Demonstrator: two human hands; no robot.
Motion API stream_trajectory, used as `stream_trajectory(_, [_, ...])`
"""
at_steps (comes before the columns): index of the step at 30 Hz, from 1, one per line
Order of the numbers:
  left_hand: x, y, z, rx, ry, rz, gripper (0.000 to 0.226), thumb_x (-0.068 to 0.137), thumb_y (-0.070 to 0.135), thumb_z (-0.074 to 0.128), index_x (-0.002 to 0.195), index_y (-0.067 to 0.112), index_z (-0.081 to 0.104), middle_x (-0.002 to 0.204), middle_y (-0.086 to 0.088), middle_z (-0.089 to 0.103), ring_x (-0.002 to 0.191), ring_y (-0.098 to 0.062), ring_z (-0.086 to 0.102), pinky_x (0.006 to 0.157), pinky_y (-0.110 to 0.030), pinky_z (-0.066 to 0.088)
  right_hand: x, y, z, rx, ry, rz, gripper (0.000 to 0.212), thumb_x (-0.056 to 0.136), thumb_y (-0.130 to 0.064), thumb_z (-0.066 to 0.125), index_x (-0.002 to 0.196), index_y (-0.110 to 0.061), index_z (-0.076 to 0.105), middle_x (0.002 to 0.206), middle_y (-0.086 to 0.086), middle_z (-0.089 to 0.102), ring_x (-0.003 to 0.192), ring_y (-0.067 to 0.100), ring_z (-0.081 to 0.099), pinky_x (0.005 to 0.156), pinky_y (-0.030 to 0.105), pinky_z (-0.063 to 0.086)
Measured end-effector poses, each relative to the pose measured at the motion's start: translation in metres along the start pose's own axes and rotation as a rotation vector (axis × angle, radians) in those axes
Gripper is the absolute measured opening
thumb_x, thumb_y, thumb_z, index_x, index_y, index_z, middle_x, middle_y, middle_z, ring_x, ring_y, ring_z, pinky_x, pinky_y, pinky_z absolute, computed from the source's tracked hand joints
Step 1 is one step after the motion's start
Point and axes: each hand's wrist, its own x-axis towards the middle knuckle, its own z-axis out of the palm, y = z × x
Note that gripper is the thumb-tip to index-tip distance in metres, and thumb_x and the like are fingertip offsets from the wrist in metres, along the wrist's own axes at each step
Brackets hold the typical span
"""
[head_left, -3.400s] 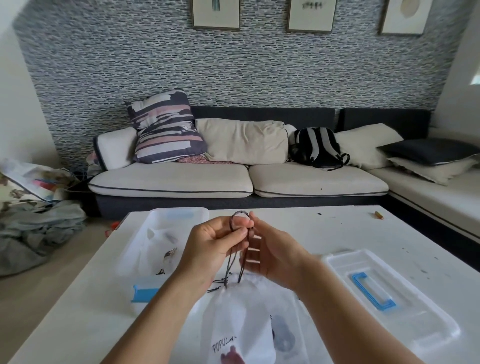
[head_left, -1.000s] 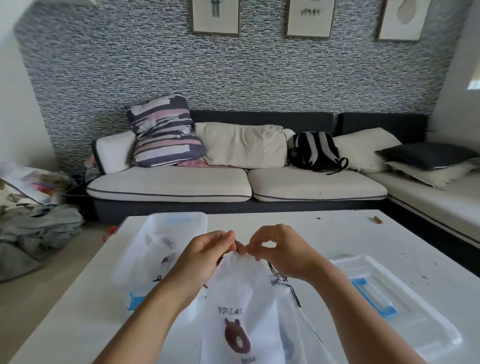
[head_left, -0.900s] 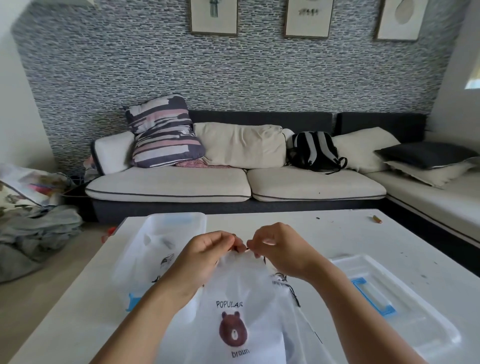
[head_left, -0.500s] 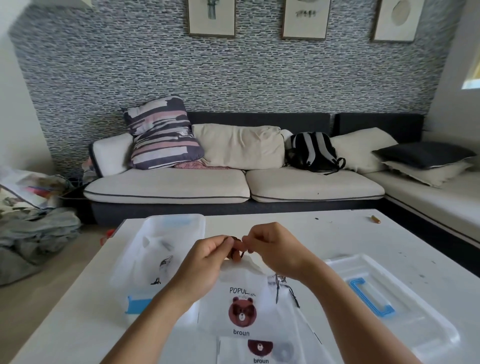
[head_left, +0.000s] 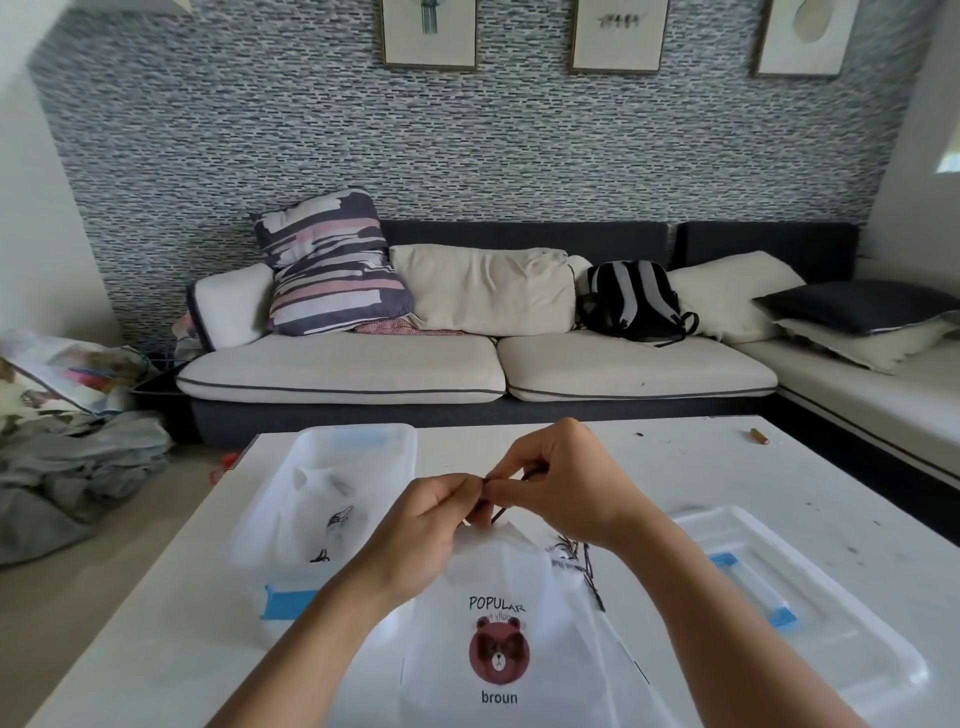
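A thin dark cord (head_left: 500, 513) at the mouth of a white fabric drawstring bag (head_left: 498, 577) printed with a brown bear's face is the work in hand. We see it pinched from both sides: the left hand (head_left: 431, 525) and the right hand (head_left: 566, 488) meet fingertip to fingertip just above the bag's neck, each with fingers curled tight on the cord. The bag's top rises to a gathered point right beneath those fingers, while its body lies flat on the white bench (head_left: 675, 457) towards us. From this we judge the closing to be well under way. Whether a knot has formed we cannot tell, since the fingers hide that stretch of cord. What looks left is to finish the tie and put the bag aside. More dark cord ends (head_left: 584, 558) trail on the bench just under the right wrist. A clear plastic box (head_left: 363, 434) with blue clips stands just left of the left hand and holds a few small pale items. A clear lid with a blue handle (head_left: 831, 649), which we take to be the box's, lies near the right forearm. Beyond the bench, a cream and dark sofa (head_left: 343, 371) carries cushions and a black and grey backpack (head_left: 634, 301).
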Motion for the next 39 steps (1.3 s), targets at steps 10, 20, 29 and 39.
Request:
stream_trajectory(10, [0.005, 0.003, -0.001, -0.323, 0.084, -0.104, 0.033, 0.100, 0.016, 0.049, 0.087, 0.007, 0.078, 0.081, -0.008, 0.064, 0.080, -0.019, 0.058, 0.078, -0.032, 0.044, 0.006, 0.009, 0.014, 0.695, -0.006, 0.368, 0.023, 0.104, -0.016, 0.048, 0.081, -0.014, 0.047, 0.055, -0.006, 0.024, 0.045, 0.008, 0.017, 0.037, 0.018, 0.015])
stream_trajectory(20, [0.001, 0.003, -0.004, -0.298, 0.050, -0.106, 0.029, 0.084, 0.030, 0.061, 0.082, 0.008, 0.079, 0.076, -0.006, 0.065, 0.075, -0.017, 0.061, 0.078, -0.029, 0.045, 0.007, 0.012, 0.005, 0.546, -0.036, 0.224, 0.013, 0.098, -0.012, 0.062, 0.086, -0.010, 0.066, 0.053, -0.005, 0.034, 0.046, 0.009, 0.018, 0.041, 0.020, 0.014])
stream_trajectory(29, [0.002, 0.007, -0.002, -0.390, 0.105, -0.140, 0.026, 0.095, 0.010, 0.057, 0.082, 0.007, 0.080, 0.079, -0.007, 0.068, 0.077, -0.017, 0.062, 0.079, -0.029, 0.048, 0.009, 0.013, 0.002, 0.714, 0.029, 0.316, 0.020, 0.100, -0.011, 0.053, 0.081, -0.012, 0.057, 0.054, -0.006, 0.019, 0.043, 0.007, 0.012, 0.040, 0.017, 0.007])
stream_trajectory(39, [0.003, 0.003, -0.002, -0.291, 0.178, -0.129, 0.014, 0.087, 0.006, 0.069, 0.086, 0.010, 0.082, 0.086, -0.010, 0.076, 0.084, -0.016, 0.070, 0.088, -0.027, 0.051, 0.009, 0.013, -0.001, 0.664, 0.002, 0.329, 0.018, 0.100, -0.011, 0.055, 0.083, -0.011, 0.060, 0.054, -0.006, 0.021, 0.044, 0.007, 0.014, 0.036, 0.016, 0.012])
